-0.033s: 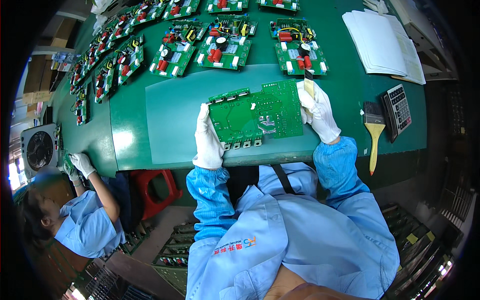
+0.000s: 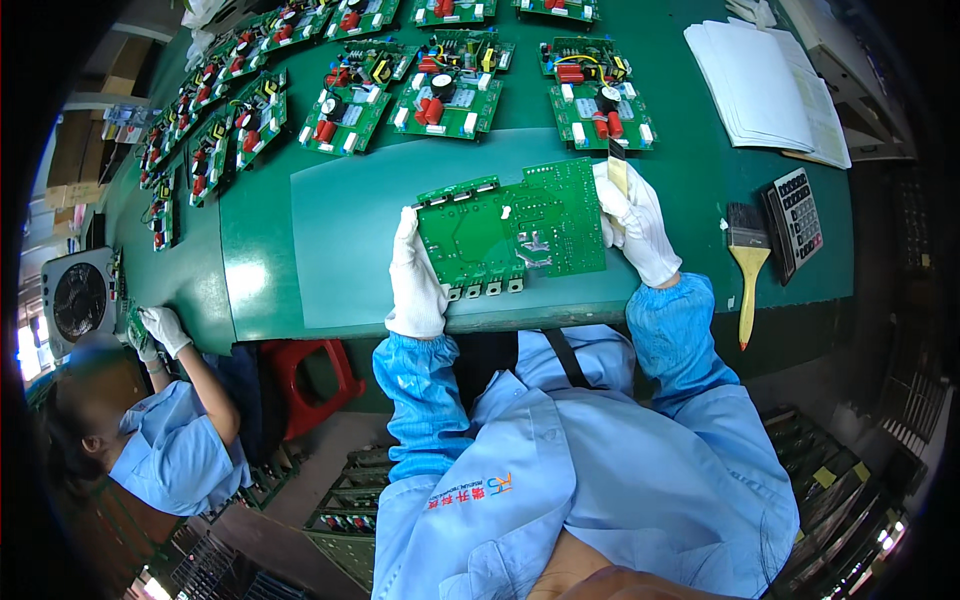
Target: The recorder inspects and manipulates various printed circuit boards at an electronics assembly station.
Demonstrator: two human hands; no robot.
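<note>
Green circuit board [image 2: 510, 232], solder side up, sits between our two gloved hands above the near edge of the green mat [image 2: 340, 220]. Our left hand [image 2: 415, 280] clasps its left edge, fingers on top. Our right hand [image 2: 635, 225] grips the right edge and also pinches a small brush [image 2: 617, 170] that stands up from the fingers. To the right lie a yellow-handled brush [image 2: 748, 270], a calculator [image 2: 795, 222] and papers [image 2: 765, 85]. Far on the table wait populated boards [image 2: 445, 100].
</note>
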